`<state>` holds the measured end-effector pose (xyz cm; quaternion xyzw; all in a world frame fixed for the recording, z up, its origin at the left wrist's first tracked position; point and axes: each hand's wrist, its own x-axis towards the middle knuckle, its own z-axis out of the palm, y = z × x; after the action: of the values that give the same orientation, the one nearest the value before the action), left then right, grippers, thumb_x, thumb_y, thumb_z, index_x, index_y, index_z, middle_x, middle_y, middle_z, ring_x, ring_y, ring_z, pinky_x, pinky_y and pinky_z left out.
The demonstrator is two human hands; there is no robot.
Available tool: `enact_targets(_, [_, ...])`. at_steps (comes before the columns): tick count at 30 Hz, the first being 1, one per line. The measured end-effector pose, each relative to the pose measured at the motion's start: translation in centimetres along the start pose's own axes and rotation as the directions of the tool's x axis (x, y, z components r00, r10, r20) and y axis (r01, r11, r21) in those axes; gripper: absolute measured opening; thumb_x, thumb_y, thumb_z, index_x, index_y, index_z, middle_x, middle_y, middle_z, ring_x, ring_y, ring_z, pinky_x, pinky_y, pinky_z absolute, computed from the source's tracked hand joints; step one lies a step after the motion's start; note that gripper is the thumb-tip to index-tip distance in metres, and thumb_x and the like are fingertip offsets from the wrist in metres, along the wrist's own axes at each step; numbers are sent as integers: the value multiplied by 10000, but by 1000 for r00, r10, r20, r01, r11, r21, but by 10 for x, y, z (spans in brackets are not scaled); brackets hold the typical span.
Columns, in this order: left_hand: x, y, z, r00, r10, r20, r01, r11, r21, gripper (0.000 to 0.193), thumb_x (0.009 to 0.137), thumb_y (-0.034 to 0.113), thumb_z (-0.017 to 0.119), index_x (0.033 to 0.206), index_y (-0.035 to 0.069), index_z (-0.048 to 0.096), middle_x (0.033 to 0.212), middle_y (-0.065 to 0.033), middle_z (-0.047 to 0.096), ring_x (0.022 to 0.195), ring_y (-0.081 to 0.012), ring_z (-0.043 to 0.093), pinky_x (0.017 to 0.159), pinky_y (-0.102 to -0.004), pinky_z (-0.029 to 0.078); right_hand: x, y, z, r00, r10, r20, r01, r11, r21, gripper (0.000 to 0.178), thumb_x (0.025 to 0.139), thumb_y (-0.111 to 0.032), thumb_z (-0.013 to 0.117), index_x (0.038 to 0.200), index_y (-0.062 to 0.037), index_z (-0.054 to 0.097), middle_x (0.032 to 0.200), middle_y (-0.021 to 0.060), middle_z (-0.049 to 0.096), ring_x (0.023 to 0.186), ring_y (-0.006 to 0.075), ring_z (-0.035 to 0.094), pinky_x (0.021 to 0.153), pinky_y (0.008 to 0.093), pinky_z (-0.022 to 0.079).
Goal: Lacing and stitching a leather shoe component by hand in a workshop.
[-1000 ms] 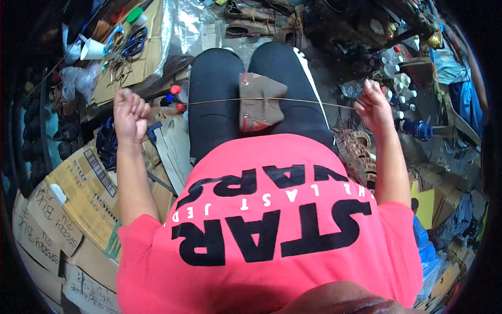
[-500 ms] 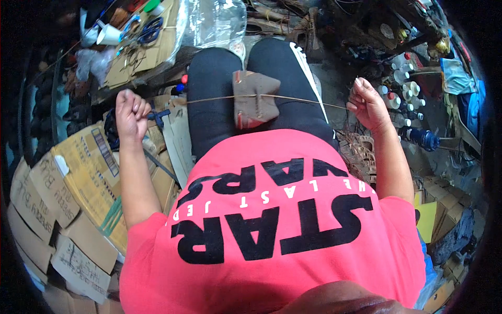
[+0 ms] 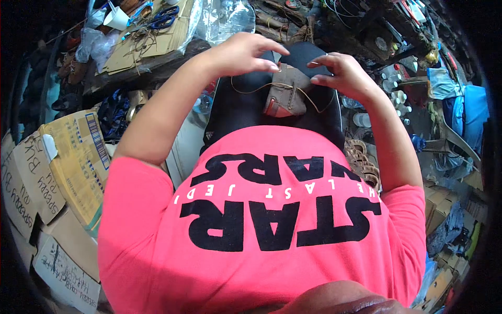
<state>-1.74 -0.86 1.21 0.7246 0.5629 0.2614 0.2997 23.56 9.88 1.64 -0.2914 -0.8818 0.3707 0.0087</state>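
Note:
A brown leather piece with a stitched seam, perhaps part of a shoe upper, rests on my thighs. A tan thread runs through it and hangs in slack loops on both sides. My left hand is just above its far left edge, thumb and fingers apart. From the right, my right hand reaches in beside the leather, with a gap between thumb and index finger. Whether either hand still touches a thread end is hidden. Both hands look open.
Cardboard with scissors and a white cup lies at the far left. Cardboard boxes stack on my left. Several bottles stand on the right, near woven brown pieces. Clear plastic lies beyond my knees.
My hands were closed and spread wide, pulling the thread taut. Both have come inward over the leather and opened, and the thread has gone slack. The leather has shifted slightly right.

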Motion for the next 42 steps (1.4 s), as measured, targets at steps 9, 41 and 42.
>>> enact_targets(9, [58, -15, 17, 881, -76, 466, -58, 962, 267, 474, 696, 315, 781, 1095, 87, 667, 1036, -149, 659, 946, -309, 628, 801, -373, 496, 19, 7, 20, 968, -207, -142, 151, 931, -331, 453, 661, -268, 800, 1034, -90, 613, 954, 140, 634, 917, 329, 621, 784, 404, 494])
enact_targets(41, [33, -48, 43, 988, 40, 152, -10, 981, -193, 360, 672, 264, 811, 930, 47, 684, 821, -36, 579, 780, -163, 548, 693, -293, 435, -13, -7, 32, 972, -112, -207, 104, 993, -48, 131, 759, -161, 723, 878, -110, 741, 640, 64, 560, 563, 220, 549, 566, 329, 423])
enact_targets(42, [33, -48, 43, 988, 40, 151, -10, 981, -194, 360, 672, 264, 811, 930, 47, 684, 821, -36, 579, 780, -163, 548, 693, -293, 435, -12, -7, 31, 972, -126, -196, 113, 991, -77, 128, 756, -143, 721, 876, -102, 740, 647, 73, 567, 573, 226, 561, 566, 332, 438])
